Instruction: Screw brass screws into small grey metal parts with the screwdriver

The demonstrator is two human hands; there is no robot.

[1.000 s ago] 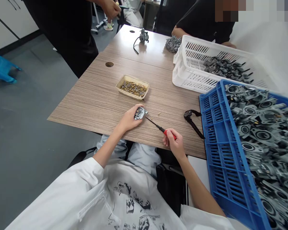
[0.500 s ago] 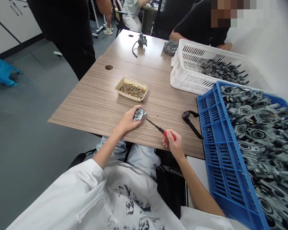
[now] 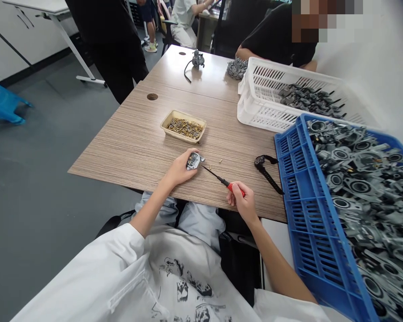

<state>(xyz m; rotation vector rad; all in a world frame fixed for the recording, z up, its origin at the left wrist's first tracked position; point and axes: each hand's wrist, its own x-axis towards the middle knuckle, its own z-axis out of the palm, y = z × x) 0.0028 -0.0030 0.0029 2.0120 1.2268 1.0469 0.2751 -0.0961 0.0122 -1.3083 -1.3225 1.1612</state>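
My left hand [image 3: 181, 169] is closed around a grey metal carburetor body [image 3: 194, 161], its flat face with small brass parts turned up. In my right hand [image 3: 242, 199] is a screwdriver [image 3: 224, 181] with a red and black handle, its thin shaft pointing left. The tip is close to the carburetor body; whether they touch, I cannot tell. Two small brass pieces lie on the table just right of the body, one a small brass jet [image 3: 220, 161]. Beyond my left hand sits a cream tray [image 3: 164, 129] holding many small brass pieces.
A black wristwatch [image 3: 265, 172] lies beside a blue crate [image 3: 297, 214] heaped with metal castings. Behind it stands a white crate [image 3: 255, 105] of darker parts. An assembled carburetor [image 3: 198, 59] with a hose and a pile of grey parts [image 3: 237, 68] are farther back. People are around the table.
Both hands, the carburetor body and the screwdriver hold nearly the same place. The standing person in black at the left has shifted right, uncovering a white table leg.
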